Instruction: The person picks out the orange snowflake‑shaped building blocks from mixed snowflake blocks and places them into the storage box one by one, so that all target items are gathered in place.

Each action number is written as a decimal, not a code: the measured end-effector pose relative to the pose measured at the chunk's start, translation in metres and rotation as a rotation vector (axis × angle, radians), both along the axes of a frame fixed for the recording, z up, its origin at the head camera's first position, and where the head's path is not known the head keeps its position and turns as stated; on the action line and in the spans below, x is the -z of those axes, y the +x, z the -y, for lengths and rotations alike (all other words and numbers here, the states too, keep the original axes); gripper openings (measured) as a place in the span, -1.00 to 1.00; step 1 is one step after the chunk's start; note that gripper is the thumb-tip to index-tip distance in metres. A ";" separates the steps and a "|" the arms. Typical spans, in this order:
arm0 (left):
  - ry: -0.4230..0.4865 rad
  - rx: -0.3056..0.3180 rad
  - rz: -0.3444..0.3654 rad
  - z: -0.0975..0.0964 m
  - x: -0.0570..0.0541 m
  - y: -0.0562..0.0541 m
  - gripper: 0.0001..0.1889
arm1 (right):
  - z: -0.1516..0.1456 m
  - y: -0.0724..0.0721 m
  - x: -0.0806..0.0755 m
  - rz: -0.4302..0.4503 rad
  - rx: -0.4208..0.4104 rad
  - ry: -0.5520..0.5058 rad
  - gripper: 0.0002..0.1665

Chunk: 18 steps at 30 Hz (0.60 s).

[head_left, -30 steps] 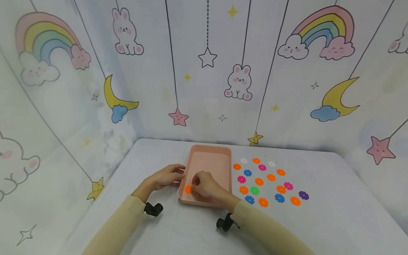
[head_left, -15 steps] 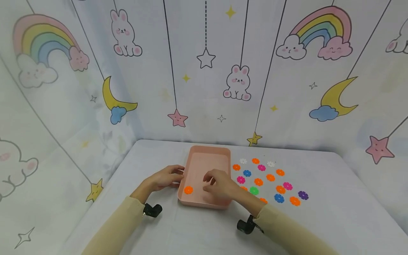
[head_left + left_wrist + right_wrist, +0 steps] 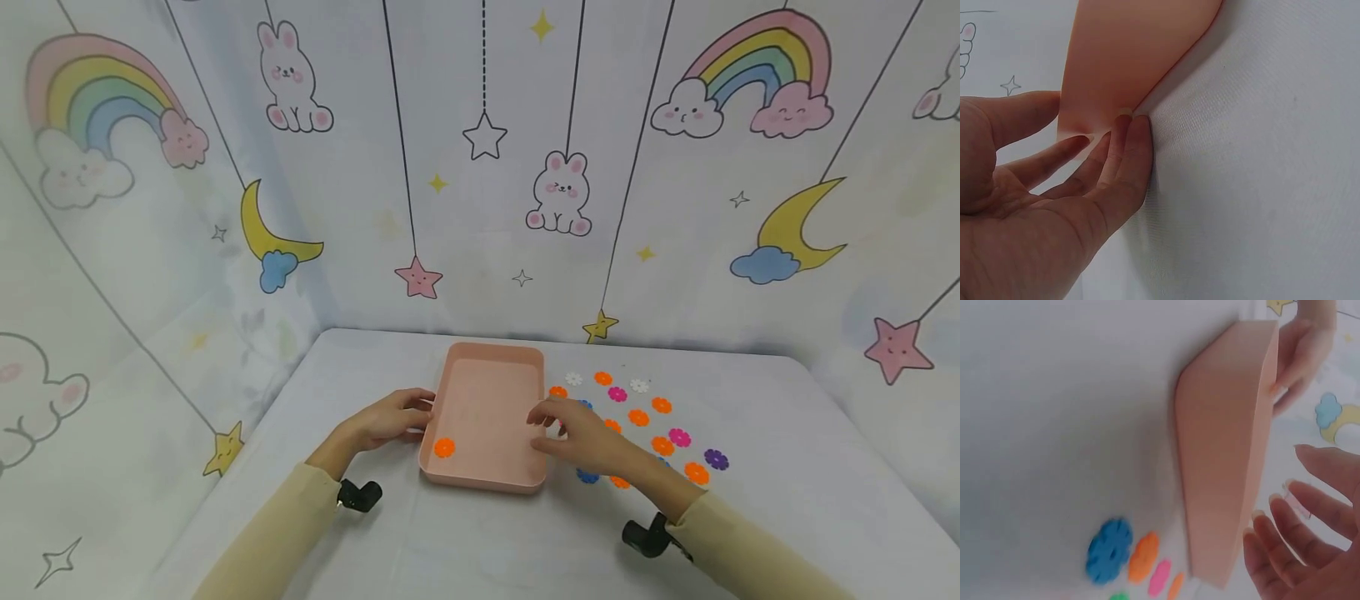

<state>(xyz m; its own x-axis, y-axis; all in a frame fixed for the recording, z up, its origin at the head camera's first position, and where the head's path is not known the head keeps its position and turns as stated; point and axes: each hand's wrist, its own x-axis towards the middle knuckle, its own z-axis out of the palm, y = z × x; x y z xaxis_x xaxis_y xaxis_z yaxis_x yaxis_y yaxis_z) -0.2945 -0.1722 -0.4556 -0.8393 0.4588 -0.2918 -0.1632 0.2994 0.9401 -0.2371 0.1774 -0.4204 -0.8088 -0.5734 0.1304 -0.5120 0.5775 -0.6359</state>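
A shallow pink tray lies on the white table, with one orange flower-shaped disc in its near left corner. My left hand rests at the tray's left side. In the left wrist view its thumb reaches the rim, while the other fingertips touch low along the wall. Relaxed and spread, my right hand hovers by the tray's right edge with nothing between thumb and fingers. It partly covers the nearest loose discs. The right wrist view shows the tray's outer wall beside those bent fingers.
Several loose discs lie right of the tray: orange ones, pink, white, and a purple disc farthest right. A blue disc shows below the tray wall in the right wrist view. A patterned cloth backdrop stands behind.
My right hand has let go of the orange disc in the tray's near left corner and moved right, across the tray to its right edge. The left hand has stayed in place.
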 end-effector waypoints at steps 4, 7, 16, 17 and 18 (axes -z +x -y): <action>-0.004 -0.005 -0.002 0.000 -0.001 0.001 -0.47 | -0.022 0.001 -0.003 0.000 0.040 0.022 -0.68; -0.007 0.001 -0.007 0.000 -0.001 0.001 -0.47 | -0.040 -0.001 -0.005 -0.028 0.059 0.038 -0.68; -0.011 -0.010 -0.004 -0.001 -0.002 0.002 -0.48 | -0.098 -0.013 -0.011 -0.131 0.140 0.098 -0.61; -0.013 -0.011 -0.004 -0.002 -0.002 0.003 -0.48 | -0.105 -0.016 -0.011 -0.141 0.154 0.099 -0.60; -0.013 -0.013 -0.003 -0.002 -0.002 0.003 -0.48 | -0.112 -0.018 -0.012 -0.146 0.169 0.098 -0.59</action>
<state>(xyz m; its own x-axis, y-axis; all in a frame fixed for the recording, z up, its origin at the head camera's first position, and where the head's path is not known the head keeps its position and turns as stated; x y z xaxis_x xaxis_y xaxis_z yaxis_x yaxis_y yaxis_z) -0.2917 -0.1704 -0.4532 -0.8458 0.4445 -0.2949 -0.1641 0.3092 0.9367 -0.2548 0.2894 -0.4088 -0.8709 -0.4475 0.2030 -0.4852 0.7181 -0.4989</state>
